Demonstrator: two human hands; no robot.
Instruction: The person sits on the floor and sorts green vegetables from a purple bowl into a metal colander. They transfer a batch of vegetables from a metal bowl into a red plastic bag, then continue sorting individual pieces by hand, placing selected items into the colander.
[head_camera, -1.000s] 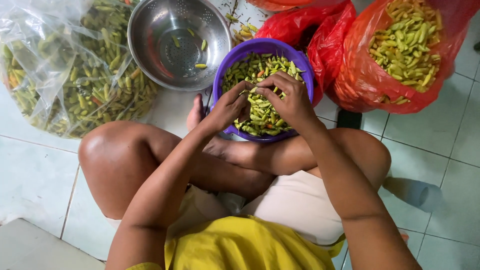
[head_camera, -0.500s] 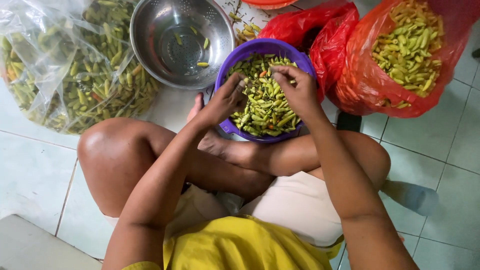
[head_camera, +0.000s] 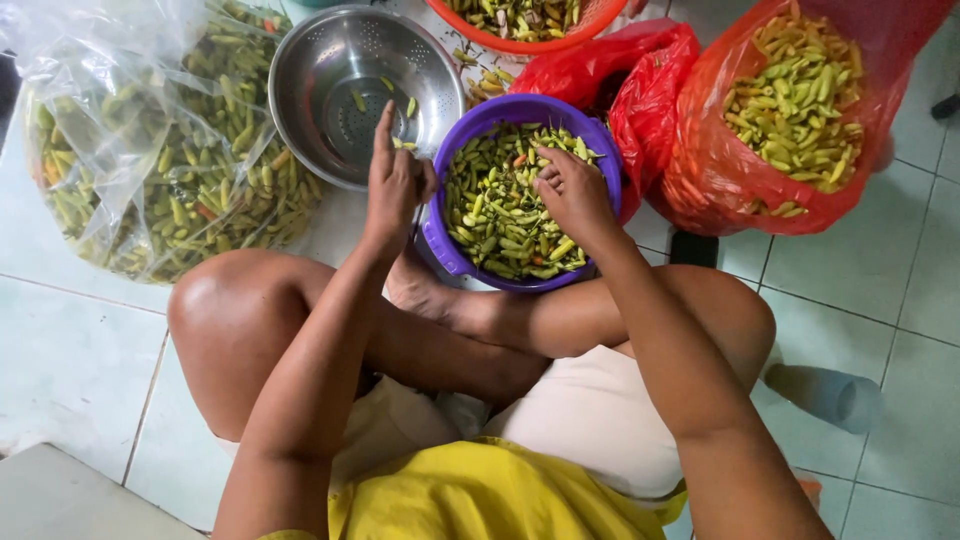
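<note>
Sitting cross-legged on pale tiled floor, bags of chillies all round. Purple bowl of green chillies sits just ahead of my shins, peppers lying every which way, no common axis. My right hand rests in it, fingers curled narrow, can't tell what's pinched; left hand at the steel colander rim, index finger pointing up, rest loosely curled.

yellow top, cream shorts, bare arms, legs
</note>
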